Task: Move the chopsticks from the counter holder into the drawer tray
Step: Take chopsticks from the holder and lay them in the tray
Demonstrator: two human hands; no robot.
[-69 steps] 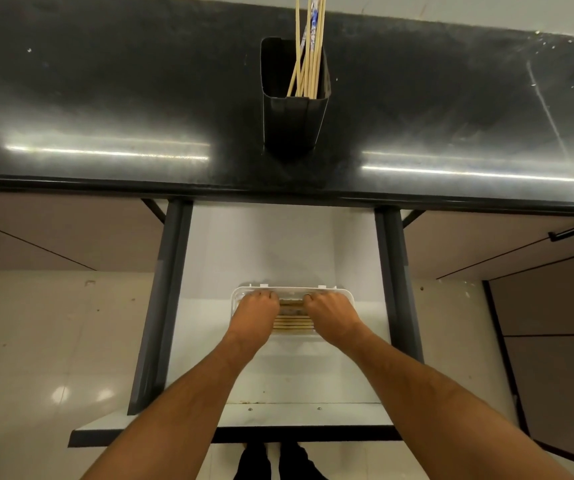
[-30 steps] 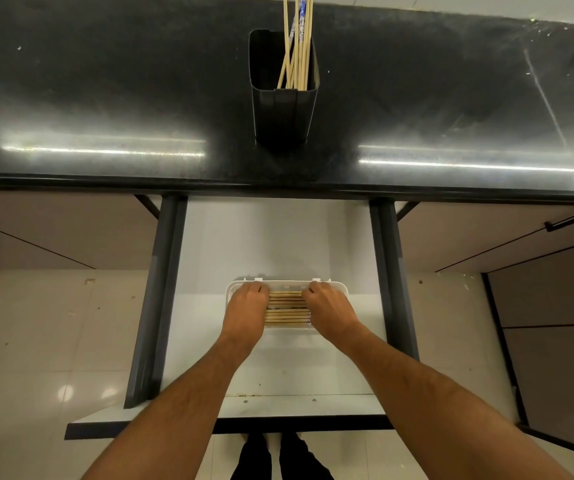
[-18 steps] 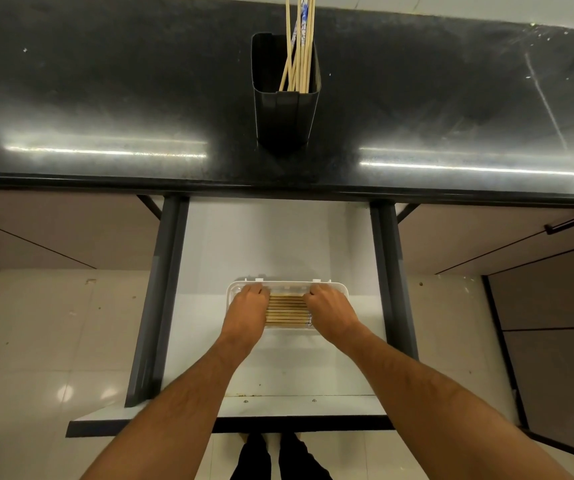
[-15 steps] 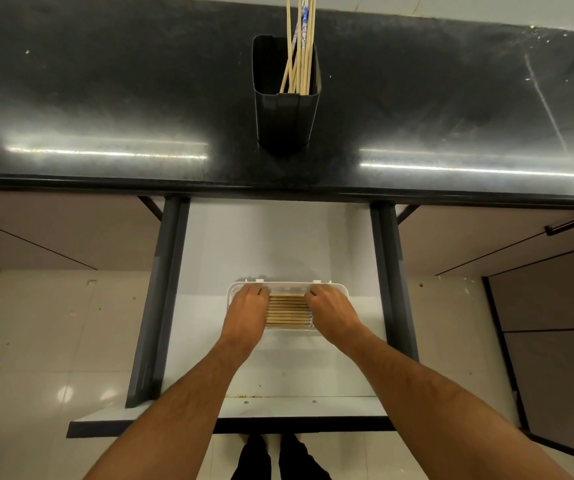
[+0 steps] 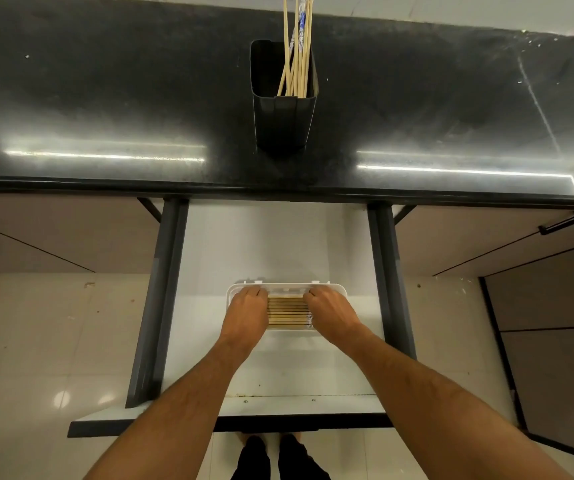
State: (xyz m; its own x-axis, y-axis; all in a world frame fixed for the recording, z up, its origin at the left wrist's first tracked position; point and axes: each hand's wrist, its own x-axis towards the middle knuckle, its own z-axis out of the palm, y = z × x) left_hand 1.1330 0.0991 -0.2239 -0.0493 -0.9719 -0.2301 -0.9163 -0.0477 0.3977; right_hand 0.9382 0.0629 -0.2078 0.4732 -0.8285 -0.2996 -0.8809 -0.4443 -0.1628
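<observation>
A broad, glossy black stone counter [image 5: 105, 98] fills the upper half of the frame, speckled with dust and streaked by two long bands of reflected light. Below it a pulled-out white drawer with dark grey metal side rails [image 5: 278, 375] runs down the middle, its floor smooth and matte, with cream glazed floor tiles [image 5: 36, 341] on either side. At top centre stands a tall, dark grey, ribbed rectangular plastic holder [image 5: 283, 123], and a cluster of pale wooden chopsticks [image 5: 298, 53] leans upright in its right side, one of them in a white wrapper with blue print too small to read. In the drawer, mid-frame, sits a shallow white plastic tray with rounded corners [image 5: 337, 292], and a row of light bamboo chopsticks [image 5: 287, 311] lies flat in it, side by side and running left to right. The left hand [image 5: 245, 315] rests palm-down over their left ends and the right hand [image 5: 330, 315] over their right ends, fingers curled loosely onto the sticks and tray rim, pressing rather than clutching anything. A bit of printed wrapper shows beside the right hand, illegible. Compared with half a second back, the hands and the row of sticks sit practically where they were; the sticks look slightly more even than a second ago, when they lay a little looser between the palms.
</observation>
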